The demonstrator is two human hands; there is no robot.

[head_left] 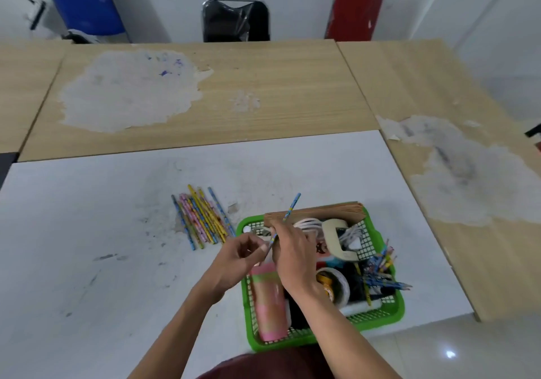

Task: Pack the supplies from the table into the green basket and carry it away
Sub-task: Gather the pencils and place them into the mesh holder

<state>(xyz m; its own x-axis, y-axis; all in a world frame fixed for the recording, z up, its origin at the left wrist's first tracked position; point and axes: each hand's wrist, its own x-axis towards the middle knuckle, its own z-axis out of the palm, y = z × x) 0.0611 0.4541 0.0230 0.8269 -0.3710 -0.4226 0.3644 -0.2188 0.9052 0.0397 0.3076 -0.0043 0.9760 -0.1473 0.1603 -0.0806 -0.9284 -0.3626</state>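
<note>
Right hand [292, 255] pinches a pencil [288, 211] over the basket [377, 320], which sits stuffed at the worktop's [87, 232] near edge. Left hand [240, 257] curls by the pencil's low end, can't tell if it's gripping; loose pencils [202, 217] lie just left of the basket.

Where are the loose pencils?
In the head view the loose pencils lie in a pile on the white table, just left of the green basket.
</note>
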